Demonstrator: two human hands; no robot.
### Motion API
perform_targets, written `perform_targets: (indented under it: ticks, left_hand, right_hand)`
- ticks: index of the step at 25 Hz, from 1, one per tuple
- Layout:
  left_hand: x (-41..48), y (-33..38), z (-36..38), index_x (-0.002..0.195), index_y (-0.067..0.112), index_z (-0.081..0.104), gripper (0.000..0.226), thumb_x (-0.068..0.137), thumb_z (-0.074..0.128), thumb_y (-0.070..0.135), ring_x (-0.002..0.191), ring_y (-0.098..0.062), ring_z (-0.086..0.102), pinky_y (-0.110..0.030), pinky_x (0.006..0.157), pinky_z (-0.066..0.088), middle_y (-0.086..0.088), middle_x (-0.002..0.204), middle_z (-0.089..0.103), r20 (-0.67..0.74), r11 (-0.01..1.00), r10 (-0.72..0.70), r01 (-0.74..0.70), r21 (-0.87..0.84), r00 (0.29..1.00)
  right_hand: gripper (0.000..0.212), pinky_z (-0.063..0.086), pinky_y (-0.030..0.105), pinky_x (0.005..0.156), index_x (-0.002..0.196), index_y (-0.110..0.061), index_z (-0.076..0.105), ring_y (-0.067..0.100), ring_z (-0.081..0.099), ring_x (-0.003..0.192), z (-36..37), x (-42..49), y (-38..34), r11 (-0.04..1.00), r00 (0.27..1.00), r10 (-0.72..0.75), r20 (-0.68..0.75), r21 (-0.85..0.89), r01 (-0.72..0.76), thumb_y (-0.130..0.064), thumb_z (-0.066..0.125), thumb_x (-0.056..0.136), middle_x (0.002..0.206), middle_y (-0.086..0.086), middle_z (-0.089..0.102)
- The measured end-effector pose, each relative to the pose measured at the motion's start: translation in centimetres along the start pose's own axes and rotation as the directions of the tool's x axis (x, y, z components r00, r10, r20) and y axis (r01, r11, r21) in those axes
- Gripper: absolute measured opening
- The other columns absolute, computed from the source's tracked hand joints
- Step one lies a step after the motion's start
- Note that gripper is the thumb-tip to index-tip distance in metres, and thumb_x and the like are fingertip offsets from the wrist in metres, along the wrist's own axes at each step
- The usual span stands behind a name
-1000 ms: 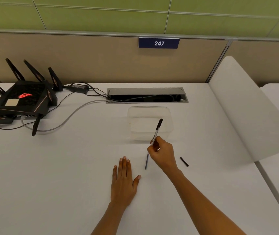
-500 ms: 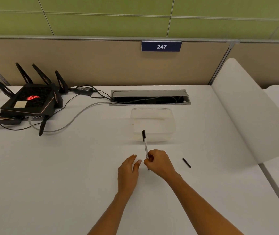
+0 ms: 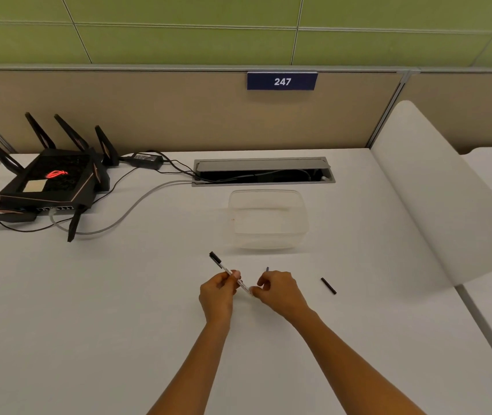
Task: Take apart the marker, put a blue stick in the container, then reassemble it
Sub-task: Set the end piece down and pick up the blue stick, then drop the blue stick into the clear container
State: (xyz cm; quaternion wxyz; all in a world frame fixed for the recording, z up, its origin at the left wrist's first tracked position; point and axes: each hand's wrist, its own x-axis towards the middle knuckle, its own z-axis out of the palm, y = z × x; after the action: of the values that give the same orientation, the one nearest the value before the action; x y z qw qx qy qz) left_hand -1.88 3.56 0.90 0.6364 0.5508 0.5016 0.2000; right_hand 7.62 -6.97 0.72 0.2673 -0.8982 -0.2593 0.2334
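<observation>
The marker [image 3: 222, 265] is a slim white barrel with a black cap pointing up-left, held tilted just above the table. My left hand [image 3: 218, 295] grips its middle. My right hand [image 3: 280, 293] pinches the barrel's rear end with thumb and forefinger. The tip of the blue stick [image 3: 267, 269] pokes out just beyond my right hand's knuckles; whether it lies on the table or is held I cannot tell. A short black end piece [image 3: 328, 286] lies on the table to the right of my right hand. The clear plastic container [image 3: 268, 235] stands beyond both hands.
A black router [image 3: 50, 187] with antennas and cables sits at the far left. A metal cable slot [image 3: 264, 172] is set into the desk behind the container. A white curved divider [image 3: 436, 199] borders the desk on the right.
My left hand lifted from lying flat on the table and took hold of the marker. The marker swung from pointing up-right to up-left, and my right hand shifted to its rear end.
</observation>
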Motion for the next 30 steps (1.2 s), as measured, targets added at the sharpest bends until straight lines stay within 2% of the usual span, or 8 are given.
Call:
perform_targets:
  ticks: [4, 8, 13, 18, 23, 26, 28, 30]
  left_hand:
    - [0.2, 0.0, -0.8, 0.077, 0.015, 0.075, 0.005, 0.076, 0.078, 0.020, 0.079, -0.021, 0.071, -0.031, 0.077, 0.058, -0.006, 0.077, 0.075, -0.068, 0.992, -0.048, 0.040, -0.120, 0.996]
    - [0.3, 0.0, -1.2, 0.085, 0.007, 0.075, 0.013, 0.076, 0.078, 0.015, 0.085, -0.027, 0.071, -0.036, 0.082, 0.058, -0.013, 0.083, 0.074, -0.075, 0.974, -0.097, 0.079, -0.213, 0.992]
    - [0.5, 0.5, -1.6, 0.088, 0.004, 0.075, 0.014, 0.077, 0.076, 0.012, 0.087, -0.028, 0.071, -0.037, 0.084, 0.057, -0.016, 0.088, 0.074, -0.063, 0.955, -0.135, 0.113, -0.275, 0.989]
    - [0.6, 0.8, -1.7, 0.093, -0.001, 0.074, 0.018, 0.080, 0.074, 0.011, 0.091, -0.030, 0.070, -0.039, 0.088, 0.056, -0.019, 0.093, 0.073, -0.050, 0.946, -0.150, 0.128, -0.297, 0.987]
    - [0.9, 1.3, -1.7, 0.093, 0.000, 0.073, 0.016, 0.081, 0.073, 0.010, 0.093, -0.030, 0.070, -0.040, 0.089, 0.055, -0.020, 0.095, 0.073, -0.048, 0.941, -0.155, 0.133, -0.313, 0.987]
    - [1.2, 1.3, -1.9, 0.098, -0.004, 0.072, 0.021, 0.082, 0.072, 0.010, 0.094, -0.030, 0.070, -0.037, 0.086, 0.056, -0.022, 0.098, 0.072, -0.028, 0.931, -0.163, 0.144, -0.335, 0.986]
    - [1.5, 1.4, -1.8, 0.101, -0.005, 0.071, 0.024, 0.082, 0.071, 0.010, 0.096, -0.031, 0.069, -0.035, 0.083, 0.056, -0.022, 0.100, 0.072, -0.027, 0.924, -0.175, 0.155, -0.350, 0.984]
    - [1.9, 1.6, -1.7, 0.103, -0.004, 0.070, 0.025, 0.083, 0.071, 0.011, 0.097, -0.031, 0.069, -0.036, 0.085, 0.055, -0.021, 0.101, 0.072, -0.026, 0.917, -0.192, 0.170, -0.360, 0.981]
  right_hand:
    - [0.027, 0.042, 0.024, 0.058, 0.069, -0.016, 0.059, 0.014, 0.055, 0.061, 0.1, 1.0, 0.7, 0.983, 0.984, 0.174, -0.051, 0.070, -0.170, -0.036, 0.074, 0.078, 0.061, -0.008, 0.054]
    - [0.032, 0.034, 0.024, 0.046, 0.064, -0.013, 0.051, 0.012, 0.048, 0.052, 0.8, 1.5, 0.4, 0.957, 0.951, 0.291, -0.102, 0.046, -0.287, -0.031, 0.073, 0.079, 0.059, -0.005, 0.049]
    - [0.036, 0.035, 0.023, 0.043, 0.055, -0.016, 0.037, 0.012, 0.045, 0.046, 1.2, 2.0, -0.6, 0.948, 0.948, 0.308, -0.077, -0.061, -0.313, -0.009, 0.065, 0.076, 0.052, -0.003, 0.045]
    - [0.035, 0.039, 0.027, 0.057, 0.057, -0.015, 0.032, 0.019, 0.049, 0.057, 0.8, 2.5, -1.6, 0.947, 0.956, 0.291, -0.044, -0.131, -0.294, -0.003, 0.056, 0.079, 0.057, -0.002, 0.040]
    - [0.033, 0.027, 0.020, 0.039, 0.055, -0.014, 0.031, 0.010, 0.038, 0.041, 0.6, 2.5, -1.7, 0.945, 0.946, 0.322, -0.030, -0.053, -0.323, -0.001, 0.057, 0.072, 0.052, -0.002, 0.040]
    - [0.023, 0.034, 0.018, 0.039, 0.056, -0.007, 0.044, 0.014, 0.047, 0.038, 0.1, 2.4, -2.1, 0.930, 0.930, 0.366, -0.004, 0.014, -0.366, -0.003, 0.062, 0.069, 0.050, 0.003, 0.052]
    - [0.013, 0.048, 0.025, 0.050, 0.067, 0.005, 0.063, 0.021, 0.060, 0.047, -0.6, 2.6, -3.0, 0.935, 0.938, 0.346, 0.004, 0.074, -0.346, -0.008, 0.067, 0.068, 0.062, 0.015, 0.069]
    - [0.017, 0.057, 0.032, 0.062, 0.071, 0.005, 0.070, 0.025, 0.069, 0.055, -1.9, 3.1, -4.7, 0.951, 0.958, 0.285, -0.023, 0.130, -0.280, -0.012, 0.069, 0.069, 0.068, 0.018, 0.074]
